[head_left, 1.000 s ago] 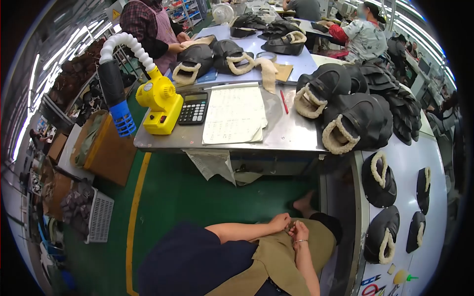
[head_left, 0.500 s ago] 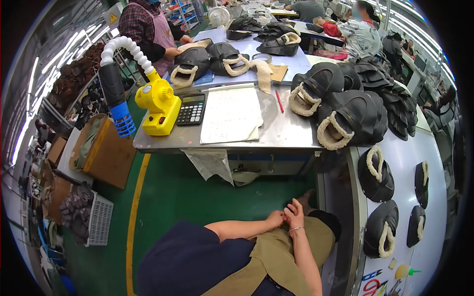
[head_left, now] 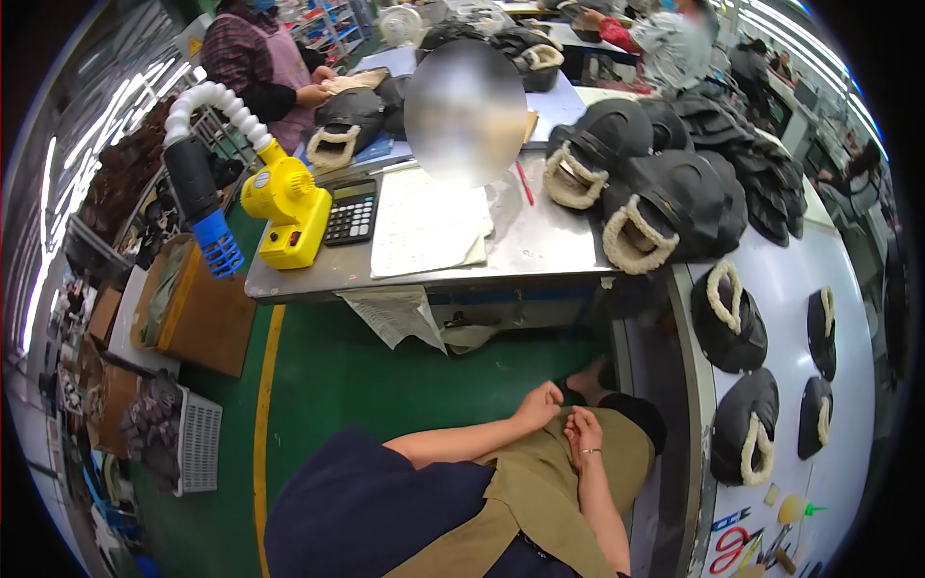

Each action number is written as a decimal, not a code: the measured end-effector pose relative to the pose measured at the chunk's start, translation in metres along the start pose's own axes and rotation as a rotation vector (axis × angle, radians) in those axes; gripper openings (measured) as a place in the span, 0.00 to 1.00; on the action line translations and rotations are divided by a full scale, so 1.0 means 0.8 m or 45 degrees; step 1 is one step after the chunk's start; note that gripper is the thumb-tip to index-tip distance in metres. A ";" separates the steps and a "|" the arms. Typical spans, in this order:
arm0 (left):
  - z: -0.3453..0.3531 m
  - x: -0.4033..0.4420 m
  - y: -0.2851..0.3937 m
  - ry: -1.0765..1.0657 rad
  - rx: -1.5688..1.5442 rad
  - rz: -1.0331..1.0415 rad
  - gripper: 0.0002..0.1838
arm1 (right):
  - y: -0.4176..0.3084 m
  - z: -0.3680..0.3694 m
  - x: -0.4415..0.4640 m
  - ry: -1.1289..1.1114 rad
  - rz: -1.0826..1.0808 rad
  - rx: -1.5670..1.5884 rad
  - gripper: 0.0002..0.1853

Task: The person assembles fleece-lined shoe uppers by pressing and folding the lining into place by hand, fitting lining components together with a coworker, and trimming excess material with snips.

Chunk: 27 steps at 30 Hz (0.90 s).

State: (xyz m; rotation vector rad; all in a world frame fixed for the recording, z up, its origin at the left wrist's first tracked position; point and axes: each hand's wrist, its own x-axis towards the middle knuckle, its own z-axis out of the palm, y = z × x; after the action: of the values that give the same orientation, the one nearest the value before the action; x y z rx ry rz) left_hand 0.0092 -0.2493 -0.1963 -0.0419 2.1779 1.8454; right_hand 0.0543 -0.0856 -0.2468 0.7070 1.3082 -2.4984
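Note:
Over the lap of an olive apron [head_left: 540, 482], my left hand [head_left: 539, 407] and my right hand [head_left: 583, 433] are side by side with a small gap between them. The fingers of both are curled, and whatever they may hold is too small to make out. A bracelet circles my right wrist. Beyond them, on the metal table [head_left: 549, 236], lie a notepad [head_left: 424, 226], a calculator [head_left: 351, 213], a red pen [head_left: 524, 183] and a yellow blower [head_left: 286, 207] with a white hose.
Black fleece-trimmed pieces [head_left: 674, 207] are piled at the table's right. More lie on the white side table [head_left: 785, 385], near red-handled scissors [head_left: 729, 551] and a small bottle [head_left: 792, 509]. A white basket [head_left: 199, 441] stands left. A person [head_left: 279, 58] handles a fleece-lined piece opposite. A blurred patch hides part of the back table.
My hands were touching half a second ago and are now slightly apart, with the raised right fingers now curled. The view has shifted, and a blurred patch has appeared over the back table.

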 end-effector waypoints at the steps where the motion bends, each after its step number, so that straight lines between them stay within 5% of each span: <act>1: -0.007 0.000 0.017 -0.023 -0.027 0.097 0.08 | 0.002 0.001 0.002 -0.006 0.002 0.003 0.11; 10: 0.013 -0.016 0.154 -0.542 -0.029 0.242 0.04 | -0.021 0.016 -0.027 0.171 -0.033 -0.281 0.06; 17: 0.106 -0.002 0.195 -0.980 0.007 0.232 0.06 | -0.153 0.029 -0.201 0.394 -0.604 -0.559 0.05; 20: 0.135 -0.004 0.207 -1.063 -0.065 0.041 0.06 | -0.204 0.015 -0.264 0.813 -1.080 -0.754 0.06; 24: 0.152 -0.022 0.226 -1.128 -0.098 -0.081 0.07 | -0.259 -0.025 -0.293 1.304 -1.360 -0.984 0.12; 27: 0.121 -0.051 0.296 -1.413 -0.612 0.085 0.08 | -0.276 -0.042 -0.277 1.265 -1.404 -0.898 0.13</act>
State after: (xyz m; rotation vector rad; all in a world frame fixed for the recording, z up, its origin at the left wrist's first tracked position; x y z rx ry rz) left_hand 0.0187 -0.1187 0.0277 0.7613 0.9778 1.7229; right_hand 0.1622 0.0647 0.0075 1.3231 3.4353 -1.8083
